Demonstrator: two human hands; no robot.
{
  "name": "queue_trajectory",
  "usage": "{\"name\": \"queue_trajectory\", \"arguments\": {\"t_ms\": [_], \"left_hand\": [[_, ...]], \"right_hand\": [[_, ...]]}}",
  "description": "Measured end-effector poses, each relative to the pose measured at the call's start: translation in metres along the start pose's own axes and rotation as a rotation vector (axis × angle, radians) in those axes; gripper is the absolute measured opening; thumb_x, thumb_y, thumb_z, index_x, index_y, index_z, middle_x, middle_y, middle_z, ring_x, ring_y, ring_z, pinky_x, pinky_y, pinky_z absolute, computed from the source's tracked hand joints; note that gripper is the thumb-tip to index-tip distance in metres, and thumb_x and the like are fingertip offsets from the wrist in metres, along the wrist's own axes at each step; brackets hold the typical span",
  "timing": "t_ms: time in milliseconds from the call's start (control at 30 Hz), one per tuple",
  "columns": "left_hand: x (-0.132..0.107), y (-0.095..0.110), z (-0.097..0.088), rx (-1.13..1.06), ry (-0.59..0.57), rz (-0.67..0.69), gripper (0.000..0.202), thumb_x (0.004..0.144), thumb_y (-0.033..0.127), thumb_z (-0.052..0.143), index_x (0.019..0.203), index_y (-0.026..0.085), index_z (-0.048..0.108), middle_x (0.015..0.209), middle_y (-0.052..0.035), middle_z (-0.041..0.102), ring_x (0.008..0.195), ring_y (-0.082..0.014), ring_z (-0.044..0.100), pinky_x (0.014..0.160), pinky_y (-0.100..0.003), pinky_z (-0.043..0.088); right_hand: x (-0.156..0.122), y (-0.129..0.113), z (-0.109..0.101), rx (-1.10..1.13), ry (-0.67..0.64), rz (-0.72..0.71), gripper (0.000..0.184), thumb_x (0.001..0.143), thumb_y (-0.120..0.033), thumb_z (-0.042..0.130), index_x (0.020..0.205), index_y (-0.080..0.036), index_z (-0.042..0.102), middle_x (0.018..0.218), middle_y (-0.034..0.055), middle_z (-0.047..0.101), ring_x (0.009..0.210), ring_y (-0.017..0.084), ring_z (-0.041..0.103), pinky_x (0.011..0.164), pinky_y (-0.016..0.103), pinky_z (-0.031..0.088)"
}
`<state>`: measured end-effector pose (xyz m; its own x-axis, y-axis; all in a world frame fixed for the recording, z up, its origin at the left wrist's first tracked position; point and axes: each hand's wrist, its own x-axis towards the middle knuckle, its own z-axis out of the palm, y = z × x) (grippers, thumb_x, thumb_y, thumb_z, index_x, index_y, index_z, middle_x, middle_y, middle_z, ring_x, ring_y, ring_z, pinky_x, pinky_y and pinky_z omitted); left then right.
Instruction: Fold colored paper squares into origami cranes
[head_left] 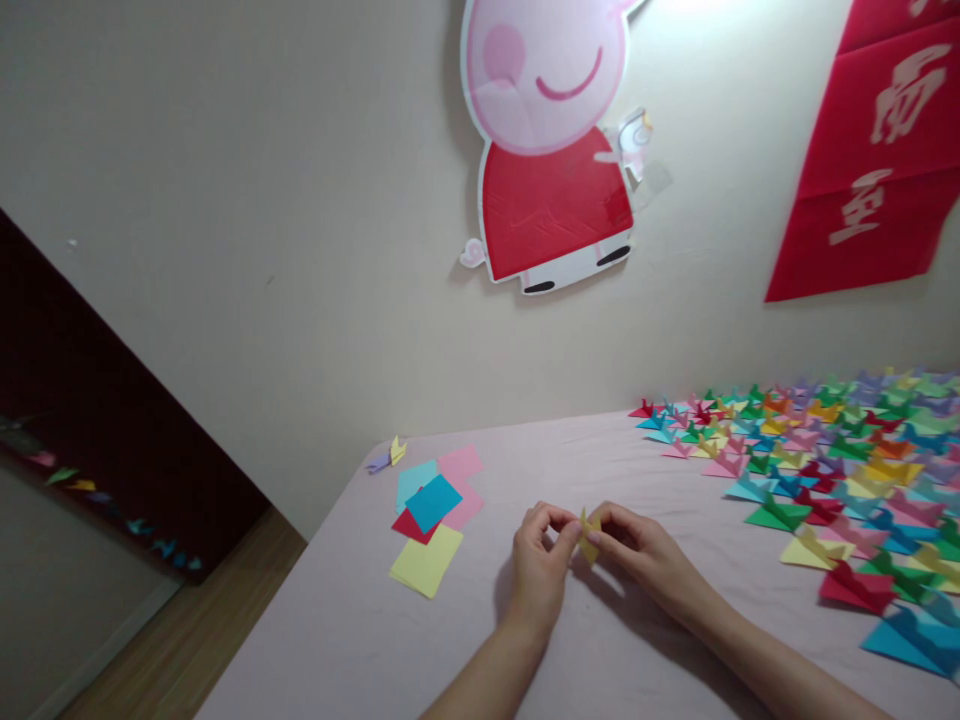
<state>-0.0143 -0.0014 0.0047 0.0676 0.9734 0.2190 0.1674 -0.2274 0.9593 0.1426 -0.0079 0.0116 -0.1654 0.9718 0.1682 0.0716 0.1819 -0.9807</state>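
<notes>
A small piece of folded yellow paper [590, 548] is pinched between my two hands, just above the pale pink cloth [525, 470]. My left hand [541, 555] grips its left edge between thumb and forefinger. On the other side, my right hand [634, 540] pinches it with thumb and fingertips. The fingers cover part of the folds. To the left lie loose paper squares: a yellow one [427, 562], a blue one [436, 503], a red one [414, 524], a light blue one [409, 482] and pink ones [461, 461].
Rows of many-coloured folded paper birds [825, 480] cover the right side. A yellow folded paper piece [397, 451] and a purple one [380, 463] sit at the far left corner. A pig cutout [555, 210] and a red banner [855, 180] hang on the wall behind.
</notes>
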Motion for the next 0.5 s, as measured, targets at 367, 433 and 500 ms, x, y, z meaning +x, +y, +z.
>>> {"name": "queue_trajectory", "arguments": {"t_ms": [367, 433, 500], "left_hand": [[0.0014, -0.0064, 0.0018, -0.106, -0.035, -0.030, 0.019, 0.083, 0.037, 0.063, 0.077, 0.019, 0.063, 0.074, 0.0018, 0.055, 0.069, -0.0149, 0.044, 0.066, -0.027, 0.035], [0.0020, -0.0070, 0.0014, -0.116, -0.039, -0.032, 0.019, 0.082, 0.037, 0.064, 0.077, 0.019, 0.064, 0.073, 0.0018, 0.055, 0.069, -0.0147, 0.044, 0.066, -0.027, 0.035], [0.0023, -0.0076, 0.0018, -0.137, -0.040, -0.043, 0.019, 0.082, 0.037, 0.065, 0.078, 0.018, 0.064, 0.073, 0.0017, 0.056, 0.069, -0.0146, 0.044, 0.066, -0.026, 0.035]], "right_hand": [[0.0023, 0.0046, -0.0031, -0.067, 0.022, 0.057, 0.033, 0.076, -0.050, 0.067, 0.068, -0.019, 0.067, 0.061, -0.0011, 0.064, 0.058, 0.015, 0.053, 0.059, 0.026, 0.042], [0.0023, 0.0030, -0.0032, -0.064, 0.031, 0.051, 0.032, 0.076, -0.049, 0.067, 0.067, -0.018, 0.068, 0.061, -0.0010, 0.063, 0.058, 0.015, 0.052, 0.059, 0.026, 0.041], [0.0019, 0.0017, -0.0032, -0.054, 0.041, 0.043, 0.031, 0.075, -0.048, 0.067, 0.066, -0.018, 0.067, 0.061, -0.0009, 0.063, 0.058, 0.015, 0.052, 0.059, 0.026, 0.041]]}}
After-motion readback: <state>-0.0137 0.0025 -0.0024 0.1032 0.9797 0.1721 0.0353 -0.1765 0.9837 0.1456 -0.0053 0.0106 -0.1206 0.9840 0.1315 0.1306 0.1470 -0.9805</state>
